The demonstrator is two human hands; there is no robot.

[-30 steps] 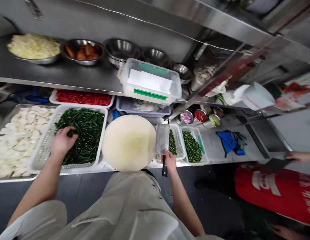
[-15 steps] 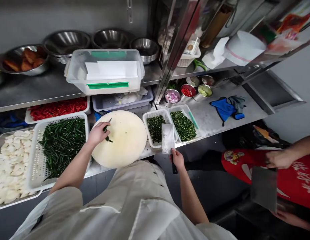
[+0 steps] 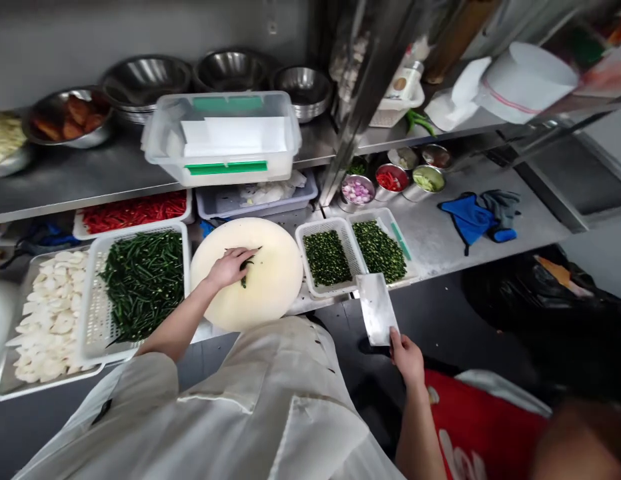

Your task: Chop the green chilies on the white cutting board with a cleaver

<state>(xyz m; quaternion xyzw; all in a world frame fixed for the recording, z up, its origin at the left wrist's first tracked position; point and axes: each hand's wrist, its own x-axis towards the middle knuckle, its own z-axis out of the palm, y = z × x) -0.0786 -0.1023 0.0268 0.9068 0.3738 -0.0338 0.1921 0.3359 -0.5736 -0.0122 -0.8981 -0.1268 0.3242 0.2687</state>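
Observation:
My left hand (image 3: 229, 268) is closed on a few green chilies (image 3: 245, 273) at the middle of the round white cutting board (image 3: 270, 297); their tips stick out past the fingers. My right hand (image 3: 407, 357) grips a cleaver (image 3: 376, 308), held off the counter's front edge with its broad blade facing up. Just left of the board, a white basket (image 3: 94, 313) holds whole green chilies (image 3: 143, 280). Right of the board, chopped green chilies (image 3: 326, 259) fill a small white basket, and more (image 3: 379, 250) lie in the tray beside it.
Sliced white pieces (image 3: 53, 313) fill a tray at far left. Behind the board are red chilies (image 3: 135, 212) and a lidded plastic box (image 3: 223, 137) on the shelf. Small metal cups (image 3: 357, 193) and blue gloves (image 3: 467, 217) are on the right. A person in red (image 3: 483, 417) is at lower right.
My left hand has moved right, onto the middle of the board, with the chilies. My right hand and the cleaver have swung right and down, away from the baskets. The person in red has moved closer.

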